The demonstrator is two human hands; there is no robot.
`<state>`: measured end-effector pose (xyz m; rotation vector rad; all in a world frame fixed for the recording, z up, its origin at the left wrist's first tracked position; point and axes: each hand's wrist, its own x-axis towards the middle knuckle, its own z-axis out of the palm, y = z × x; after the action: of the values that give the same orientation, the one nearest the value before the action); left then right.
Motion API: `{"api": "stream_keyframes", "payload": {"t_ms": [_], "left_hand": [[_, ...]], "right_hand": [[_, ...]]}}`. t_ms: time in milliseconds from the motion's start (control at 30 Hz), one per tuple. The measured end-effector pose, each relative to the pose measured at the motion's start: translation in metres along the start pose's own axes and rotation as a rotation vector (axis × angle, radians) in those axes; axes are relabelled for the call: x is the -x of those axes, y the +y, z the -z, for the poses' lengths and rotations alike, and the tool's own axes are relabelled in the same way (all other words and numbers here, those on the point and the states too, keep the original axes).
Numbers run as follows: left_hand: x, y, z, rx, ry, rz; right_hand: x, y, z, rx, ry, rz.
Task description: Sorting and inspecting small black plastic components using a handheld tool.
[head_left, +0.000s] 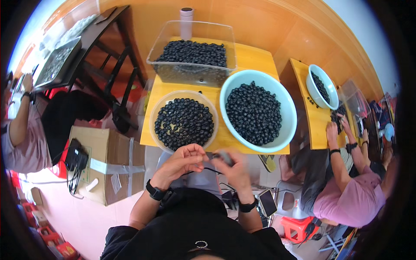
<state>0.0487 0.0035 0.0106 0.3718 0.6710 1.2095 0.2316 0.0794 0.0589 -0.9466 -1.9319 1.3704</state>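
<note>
My left hand is in front of the yellow table's near edge, thumb and fingers pinched together; whatever is between them is too small to tell. Close to its right, my right hand is blurred by motion and closed around a small dark grey object whose kind I cannot make out. Just beyond my left hand sits a round clear shallow tub with small round black bead-like pieces. A light blue basin, at the right, holds a bigger heap of these black pieces.
Behind the tub on the yellow table stands a clear plastic box of black pieces, beside a pink bottle. A taped cardboard box is at left. At right, a person in pink works by another blue basin.
</note>
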Motion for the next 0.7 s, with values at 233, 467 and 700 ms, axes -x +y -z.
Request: {"api": "stream_keyframes", "payload": {"t_ms": [233,467,700], "left_hand": [[0.027,-0.003,0.017,-0.109,0.294,-0.171],[0.061,0.013,0.049,-0.297,0.686,-0.422],[0.04,0.012,0.067,-0.526,0.908,-0.601]], "right_hand": [[-0.053,0.041,0.056,-0.069,0.395,-0.005],[-0.046,0.042,0.054,0.223,0.305,0.023],[-0.041,0.045,0.048,0.599,0.319,0.048]]}}
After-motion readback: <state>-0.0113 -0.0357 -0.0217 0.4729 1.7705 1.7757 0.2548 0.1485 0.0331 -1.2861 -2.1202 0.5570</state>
